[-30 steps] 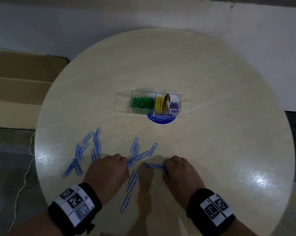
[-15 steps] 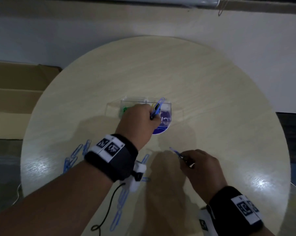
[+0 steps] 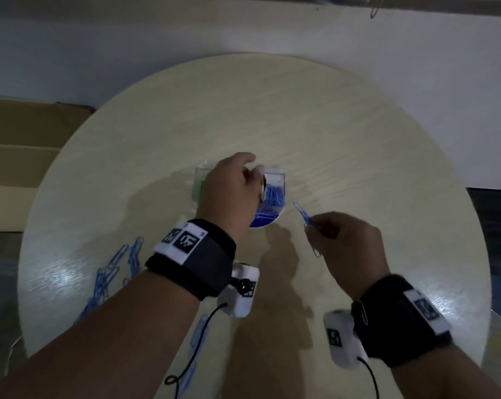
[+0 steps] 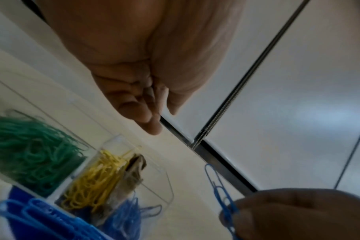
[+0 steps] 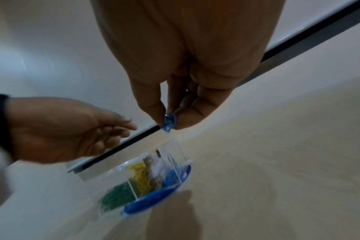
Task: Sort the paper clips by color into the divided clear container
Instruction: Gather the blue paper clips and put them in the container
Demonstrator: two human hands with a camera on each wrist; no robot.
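The divided clear container [image 3: 282, 180] sits mid-table with green clips [image 4: 31, 154], yellow clips [image 4: 97, 175] and blue clips [image 3: 273, 194] in separate compartments. My left hand [image 3: 249, 172] hovers over its left part, fingers relaxed and empty, hiding the green and yellow sections in the head view. To the right of the container and apart from it, my right hand [image 3: 311, 226] pinches a few blue clips [image 3: 302, 214] between thumb and fingertips, also seen in the right wrist view [image 5: 169, 121]. Several loose blue clips [image 3: 119, 263] lie at the table's left front.
A blue round disc [image 3: 265, 223] lies under the container's near side. More blue clips [image 3: 197, 335] lie between my forearms. Cardboard boxes [image 3: 19, 139] stand off the table's left edge. A white wall runs behind the round table [image 3: 358, 139].
My left hand carried blue clips from the table front to the container and no longer holds them. My right hand lifted its blue clips and moved toward the container's right side.
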